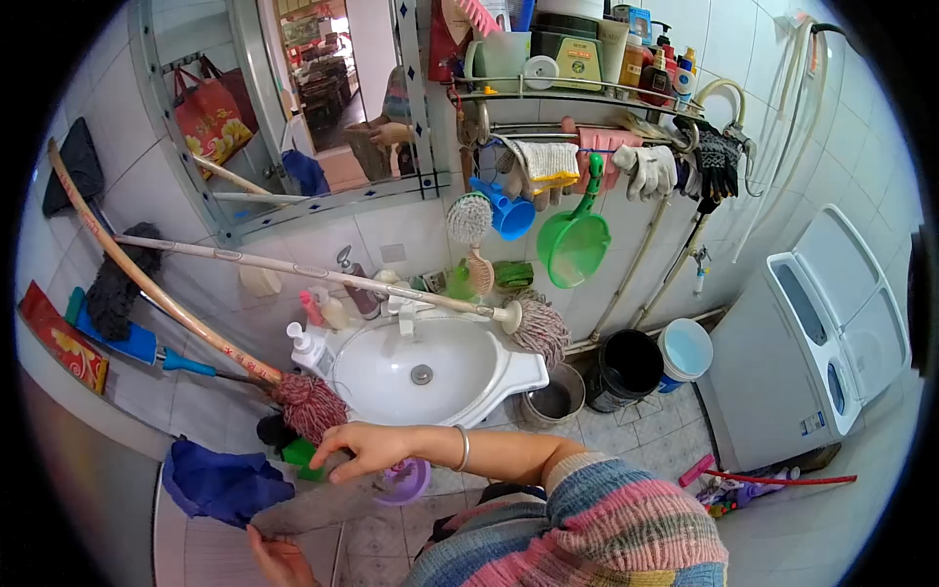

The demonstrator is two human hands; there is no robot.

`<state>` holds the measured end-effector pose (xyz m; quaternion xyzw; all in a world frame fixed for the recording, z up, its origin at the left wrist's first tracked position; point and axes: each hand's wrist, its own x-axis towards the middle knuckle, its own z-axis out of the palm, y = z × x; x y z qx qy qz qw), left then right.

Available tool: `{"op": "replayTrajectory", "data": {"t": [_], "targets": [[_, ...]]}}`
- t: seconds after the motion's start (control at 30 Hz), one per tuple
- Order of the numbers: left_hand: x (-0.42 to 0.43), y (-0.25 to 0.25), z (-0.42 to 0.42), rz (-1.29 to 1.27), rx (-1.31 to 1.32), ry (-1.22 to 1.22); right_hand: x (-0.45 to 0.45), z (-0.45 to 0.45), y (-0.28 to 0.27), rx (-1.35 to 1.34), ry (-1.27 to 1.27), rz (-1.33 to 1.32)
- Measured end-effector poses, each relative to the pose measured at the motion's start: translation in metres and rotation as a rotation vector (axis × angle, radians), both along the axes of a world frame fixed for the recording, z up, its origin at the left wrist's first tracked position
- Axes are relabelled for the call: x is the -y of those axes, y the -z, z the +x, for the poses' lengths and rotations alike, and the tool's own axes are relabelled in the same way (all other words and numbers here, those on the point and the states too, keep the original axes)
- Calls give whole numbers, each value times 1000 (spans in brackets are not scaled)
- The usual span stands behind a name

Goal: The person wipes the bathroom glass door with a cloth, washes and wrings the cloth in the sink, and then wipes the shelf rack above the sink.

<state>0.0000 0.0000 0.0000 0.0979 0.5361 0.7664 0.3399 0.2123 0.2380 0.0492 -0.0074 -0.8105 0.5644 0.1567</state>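
The right grip [367, 452], a bare hand with a bangle [464, 448] at the wrist, was found part-bent, with a modest gap between thumb and fingers; whether it was closed on anything could not be told. The left grip [281, 560] was at the near left, fingers loosely spread and partly cut off by the edge of view; its hold could not be confirmed either.

Between the two was a greyish, blurred, sheet-like piece [323, 503]. It lay to the near side of the right grip and to the far side of the left grip, its margins close to both; actual contact was unclear. Its long axis appeared to run left to right, the left end slightly nearer the wearer. Neither grip was judged clearly the closer.

Outward from the piece, a crumpled blue cloth [220, 479] lay just to the left. A green item [301, 457] showed on the far side, partly hidden, and a purple basin [415, 481] stood to the right, near the right wrist. Farther off were a red-and-white mop head [311, 403] and the white washbasin [391, 367]. A black bucket [626, 364] and a washing machine [753, 391] stood well apart at the right.
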Motion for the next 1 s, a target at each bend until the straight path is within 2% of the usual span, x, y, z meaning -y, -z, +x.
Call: {"op": "replayTrajectory", "data": {"t": [0.07,0.17,0.2,0.23,0.27,0.33,0.37,0.4,0.43,0.47,0.5,0.53,0.57,0.67,0.77,0.83,0.87,0.93,0.97,1.0], "targets": [[-14,-32,26,41,-13,-34,0,4,-5,-220,-43,-125],[-12,-35,27,88,-125,-89,-7,-12,46,111,128,545],[-19,-34,30,63,-200,-196,-13,-17,53,111,90,525],[-20,-35,25,72,-202,-201,-23,-18,51,110,38,494],[-19,-31,17,82,-198,-219,-25,-9,27,-63,80,317],[-17,-21,9,234,-267,-97,-36,1,-7,-119,-28,-72],[-14,-27,11,203,-211,-154,-42,-2,-8,-117,-51,-126],[-35,-42,24,193,-239,-247,-45,-6,-8,-22,29,43],[-30,-49,20,28,-245,-238,-40,-11,-3,-71,161,419],[-29,-49,14,-35,-252,-257,-37,-15,11,-99,284,609],[-29,-43,6,-56,-306,-243,-41,-22,17,-204,223,433],[-28,-41,1,-73,-361,-231,-37,-26,11,-74,103,74],[-28,-37,-2,-102,-416,-279,-29,-28,8,92,115,-252],[-24,-42,-7,-326,-403,-260,-24,-54,9,1,201,-157],[-13,-43,-20,-66,-252,-269,-6,-75,-13,-41,232,-66],[2,-43,-24,174,-283,-363,10,-87,-27,-79,262,-21],[10,-43,-25,292,-302,-407,21,-93,-31,-195,248,42],[24,8,-14,507,0,-572,53,-98,-39,-360,157,112],[29,26,-4,625,143,-647,72,-97,-39,-333,62,168],[25,26,23,597,245,-472,98,-94,-34,-282,-71,183]]}}
